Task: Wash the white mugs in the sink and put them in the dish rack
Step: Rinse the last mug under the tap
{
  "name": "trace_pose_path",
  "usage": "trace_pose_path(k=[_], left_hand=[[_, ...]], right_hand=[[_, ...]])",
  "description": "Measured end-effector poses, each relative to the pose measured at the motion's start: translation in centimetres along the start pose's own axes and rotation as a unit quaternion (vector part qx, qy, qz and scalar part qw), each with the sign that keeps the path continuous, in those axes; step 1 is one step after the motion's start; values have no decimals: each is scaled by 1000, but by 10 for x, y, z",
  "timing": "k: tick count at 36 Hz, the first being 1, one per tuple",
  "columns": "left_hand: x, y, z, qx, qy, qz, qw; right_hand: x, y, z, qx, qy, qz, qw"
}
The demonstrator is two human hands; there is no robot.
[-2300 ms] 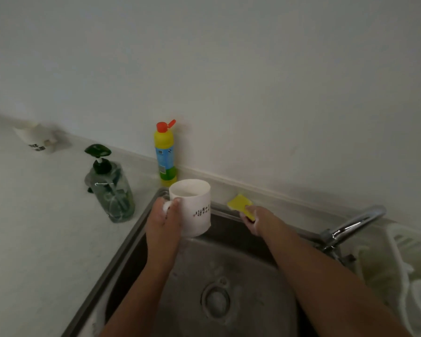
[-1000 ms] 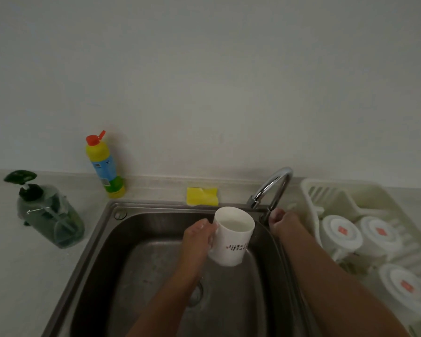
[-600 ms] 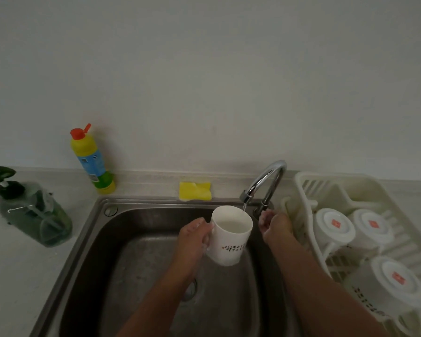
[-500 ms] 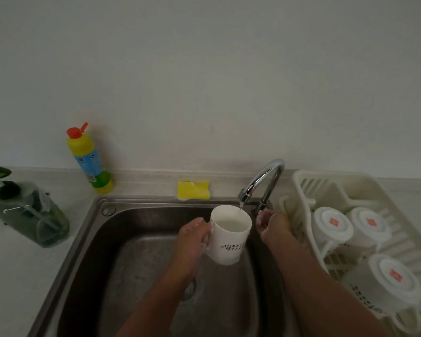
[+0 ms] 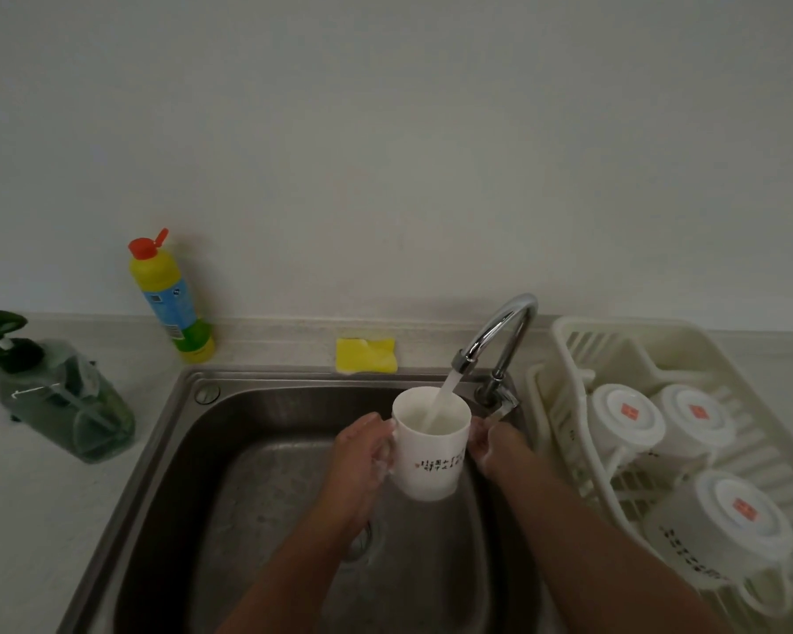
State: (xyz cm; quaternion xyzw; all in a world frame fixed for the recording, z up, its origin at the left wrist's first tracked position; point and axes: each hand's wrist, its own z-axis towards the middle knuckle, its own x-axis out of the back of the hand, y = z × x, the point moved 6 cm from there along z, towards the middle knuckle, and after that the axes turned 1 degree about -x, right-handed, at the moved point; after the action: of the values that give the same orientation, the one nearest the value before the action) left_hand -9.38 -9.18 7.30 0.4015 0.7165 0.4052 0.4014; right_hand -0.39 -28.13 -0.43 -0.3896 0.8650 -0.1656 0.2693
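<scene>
White ceramic is catching the stream: I am holding a white ceramic mug (image 5: 431,446) with a band of dark lettering upright over the stainless steel sink (image 5: 257,427), under the curved chrome tap (image 5: 510,313), and water is pouring straight into its mouth. My left hand (image 5: 362,459) is curling its fingers round the handle on the mug's left side. My right hand (image 5: 495,446) is lying against the mug's right side, just below the tap's lever; whether it is gripping the mug or only touching it I cannot tell. To the right, the white plastic dish rack (image 5: 564,331) is holding three upturned white mugs (image 5: 626,416), small red marks on their bases. The yellow sponge (image 5: 365,355) is lying on the ledge behind the sink, apart from both hands. I am judging this mug to be at its rinse; what is left is tipping it out and setting it mouth down in the rack. No further unwashed mug is showing in this view.
</scene>
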Motion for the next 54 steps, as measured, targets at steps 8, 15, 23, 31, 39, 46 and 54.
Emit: trace_pose_path(k=[8,15,23,31,39,46,54], left_hand=[[4,-2,-7,16,-25,-2,1000],[7,-11,-8,78,-3,-84,993],[-3,-18,-13,116,-32,-112,986],[0,-36,-10,157,-24,-128,979],[-5,-36,-2,150,-68,-87,983],[-24,-18,7,96,-112,-81,986],[-31,-1,17,16,-136,-34,990]], right_hand=[[-21,9,-44,61,-169,-231,956],[-8,20,-83,173,-249,-417,857],[2,25,-81,289,-232,-519,770],[13,28,-88,355,-166,-539,745],[25,29,-95,377,-110,-513,763],[24,27,-99,432,-69,-460,772],[14,10,-119,521,-50,-430,736]])
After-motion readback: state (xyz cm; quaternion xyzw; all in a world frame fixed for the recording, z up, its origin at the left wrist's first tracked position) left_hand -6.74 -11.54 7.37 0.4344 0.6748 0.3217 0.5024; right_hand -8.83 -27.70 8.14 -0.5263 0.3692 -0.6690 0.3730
